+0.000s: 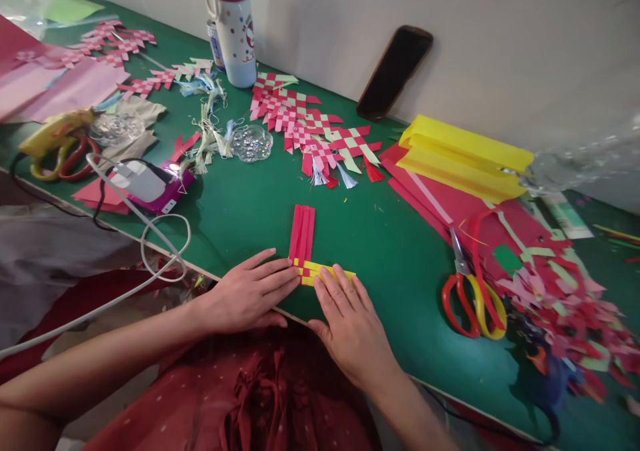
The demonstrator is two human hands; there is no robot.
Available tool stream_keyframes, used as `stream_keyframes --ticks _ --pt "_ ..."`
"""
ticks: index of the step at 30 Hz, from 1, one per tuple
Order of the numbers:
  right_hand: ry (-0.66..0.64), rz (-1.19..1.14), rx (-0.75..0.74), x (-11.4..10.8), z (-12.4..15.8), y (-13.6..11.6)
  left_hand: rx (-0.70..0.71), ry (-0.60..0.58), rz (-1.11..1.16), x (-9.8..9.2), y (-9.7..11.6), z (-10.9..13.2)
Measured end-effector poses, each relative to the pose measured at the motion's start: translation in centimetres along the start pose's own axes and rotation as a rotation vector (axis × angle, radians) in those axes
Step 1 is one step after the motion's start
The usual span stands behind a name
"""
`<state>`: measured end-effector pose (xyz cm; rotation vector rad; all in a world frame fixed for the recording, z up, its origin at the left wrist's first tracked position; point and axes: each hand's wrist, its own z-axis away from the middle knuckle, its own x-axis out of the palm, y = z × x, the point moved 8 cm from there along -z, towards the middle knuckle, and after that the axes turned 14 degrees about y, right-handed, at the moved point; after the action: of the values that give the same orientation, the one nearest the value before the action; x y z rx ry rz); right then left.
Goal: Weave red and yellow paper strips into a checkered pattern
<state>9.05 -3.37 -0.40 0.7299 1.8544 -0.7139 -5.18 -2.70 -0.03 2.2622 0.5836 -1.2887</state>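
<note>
Red paper strips [302, 232] stand upward from a small woven corner on the green table, and yellow paper strips [311, 272] run off it to the right. My left hand [255, 287] lies flat with fingers stretched, its fingertips touching the left edge of the weave. Pressing on the yellow strips is my right hand [347, 314], fingers out flat and slightly apart. Both palms rest near the table's front edge. Part of the yellow strips is hidden under the right fingers.
Scissors [473, 304] lie right, beside many paper scraps [570, 304]. Yellow folded paper [465, 157] sits on red sheets [425, 204]. Finished woven paper fish [315, 124], a dish of beads [253, 143], a bottle [235, 31] and a phone [395, 71] are behind. A white cable [165, 237] crosses left.
</note>
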Motion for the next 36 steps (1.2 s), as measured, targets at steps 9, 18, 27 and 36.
stream_keyframes --ticks 9,18,27,36 --pt "0.431 0.136 0.525 -7.9 6.3 7.8 0.121 -0.002 0.019 1.1 -0.9 0.7" --pt "0.602 0.549 1.275 -15.0 27.3 20.0 0.165 0.100 0.038 0.5 -0.8 0.3" --pt "0.521 0.589 1.473 -13.4 28.4 20.3 0.173 0.059 0.030 1.0 -0.8 0.6" --pt "0.458 0.765 1.451 -13.2 26.5 18.6 0.130 0.069 0.075 0.9 -1.0 0.4"
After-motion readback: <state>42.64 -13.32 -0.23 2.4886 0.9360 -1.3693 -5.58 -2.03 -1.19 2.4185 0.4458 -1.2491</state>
